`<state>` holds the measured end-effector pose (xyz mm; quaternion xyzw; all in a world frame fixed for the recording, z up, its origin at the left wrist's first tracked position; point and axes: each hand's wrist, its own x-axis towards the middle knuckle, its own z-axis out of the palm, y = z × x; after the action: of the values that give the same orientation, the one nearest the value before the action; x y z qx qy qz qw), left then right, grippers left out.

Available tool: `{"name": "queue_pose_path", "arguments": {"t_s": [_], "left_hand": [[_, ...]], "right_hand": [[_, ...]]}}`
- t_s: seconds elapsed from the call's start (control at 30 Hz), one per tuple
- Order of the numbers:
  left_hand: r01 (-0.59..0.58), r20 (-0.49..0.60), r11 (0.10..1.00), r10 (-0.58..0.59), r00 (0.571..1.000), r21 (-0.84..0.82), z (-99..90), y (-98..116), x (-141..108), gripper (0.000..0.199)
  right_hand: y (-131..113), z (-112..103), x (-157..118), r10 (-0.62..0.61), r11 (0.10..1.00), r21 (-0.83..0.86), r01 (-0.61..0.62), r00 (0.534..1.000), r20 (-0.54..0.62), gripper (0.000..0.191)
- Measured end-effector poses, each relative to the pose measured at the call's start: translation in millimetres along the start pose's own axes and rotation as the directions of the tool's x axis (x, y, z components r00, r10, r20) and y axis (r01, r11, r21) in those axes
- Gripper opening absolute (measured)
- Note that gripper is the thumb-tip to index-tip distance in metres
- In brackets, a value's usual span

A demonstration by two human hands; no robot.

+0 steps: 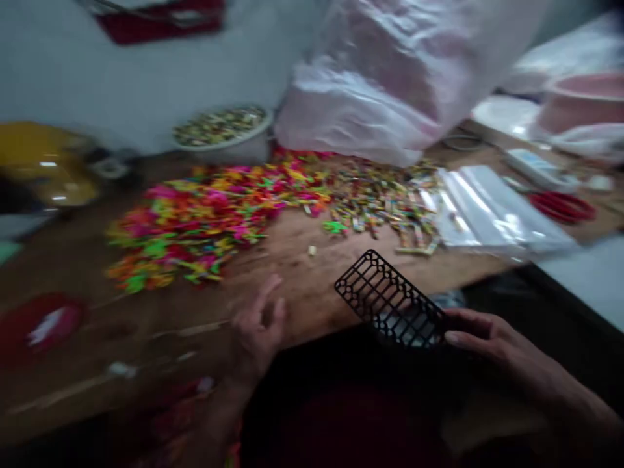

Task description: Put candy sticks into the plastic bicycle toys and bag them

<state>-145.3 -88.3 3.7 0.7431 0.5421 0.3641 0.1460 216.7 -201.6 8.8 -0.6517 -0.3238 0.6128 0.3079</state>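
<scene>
My right hand (480,335) pinches one end of a black plastic grid tray (390,299) with open rectangular cells. The tray is tilted above the front edge of the wooden table (292,286). My left hand (260,325) is over the table, blurred, with its thumb and forefinger apart and nothing between them. Beyond it lies a heap of small bright plastic pieces (209,221) in pink, yellow, orange and green. To the right of that heap spread many small slim multicoloured pieces (375,192), too small to name.
At the back stands a white tub (234,153) full of small pieces beside a large pinkish plastic bag (380,84). Clear plastic bags (487,208) lie at right near red bands (560,206). A yellow object (43,162) and a red round item (41,328) are at left.
</scene>
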Motion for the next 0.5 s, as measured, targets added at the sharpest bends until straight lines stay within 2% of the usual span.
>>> {"name": "queue_pose_path", "arguments": {"t_s": [0.07,0.13,0.23,0.37,0.43,0.5], "left_hand": [[0.2,0.086,0.971,-0.19,0.978,-0.13,-3.7,-10,-10,0.037],[0.325,0.087,0.915,-0.313,0.946,-0.239,-7.5,-20,-17,0.036],[0.39,0.058,0.858,-0.395,0.917,-0.335,-16.1,-33,-21,0.032],[0.43,0.062,0.76,-0.461,0.885,-0.487,-20.5,-41,-15,0.032],[0.469,0.091,0.653,-0.525,0.846,-0.595,-17.6,-43,-8,0.042],[0.482,0.114,0.518,-0.589,0.8,-0.707,-13.7,-46,1,0.061]], "right_hand": [[-24,34,29,-0.094,0.987,-0.124,0.098,0.995,0.038,0.053],[-43,65,51,-0.142,0.971,-0.181,0.157,0.985,0.098,0.054],[-55,103,74,-0.085,0.977,-0.173,0.121,0.975,0.203,0.06],[-51,137,93,-0.005,0.991,-0.126,0.039,0.965,0.262,0.064],[-50,148,96,-0.006,0.993,-0.116,0.033,0.973,0.23,0.063],[-54,155,95,-0.027,0.989,-0.134,0.054,0.98,0.198,0.063]]}}
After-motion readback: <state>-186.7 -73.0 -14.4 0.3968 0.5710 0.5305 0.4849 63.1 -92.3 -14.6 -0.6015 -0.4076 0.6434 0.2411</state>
